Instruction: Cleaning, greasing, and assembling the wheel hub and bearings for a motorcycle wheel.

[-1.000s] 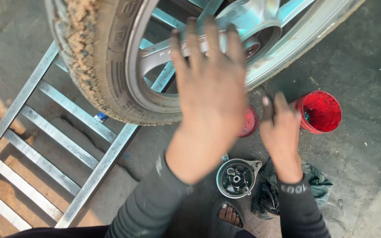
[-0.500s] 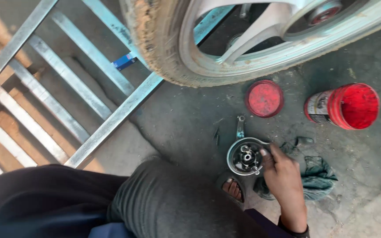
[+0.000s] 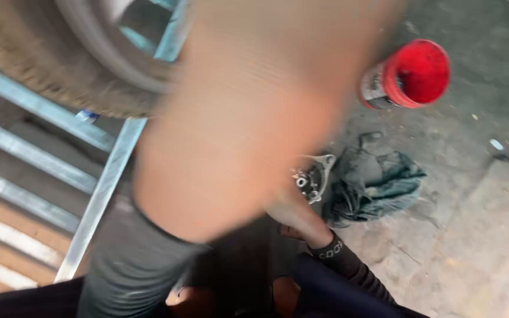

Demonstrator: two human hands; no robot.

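Upper left, the tyre (image 3: 60, 70) sits over a metal ramp (image 3: 42, 147). The left hand (image 3: 254, 112), a blur mid-frame, fills the centre; open or closed, I cannot tell. Right hand (image 3: 293, 209) rests at the metal hub part (image 3: 312, 175), grip hidden. Looks like parts-sorting; steadying comes next. Rag (image 3: 372, 182), red can (image 3: 410, 73), dusty concrete floor (image 3: 472, 235).
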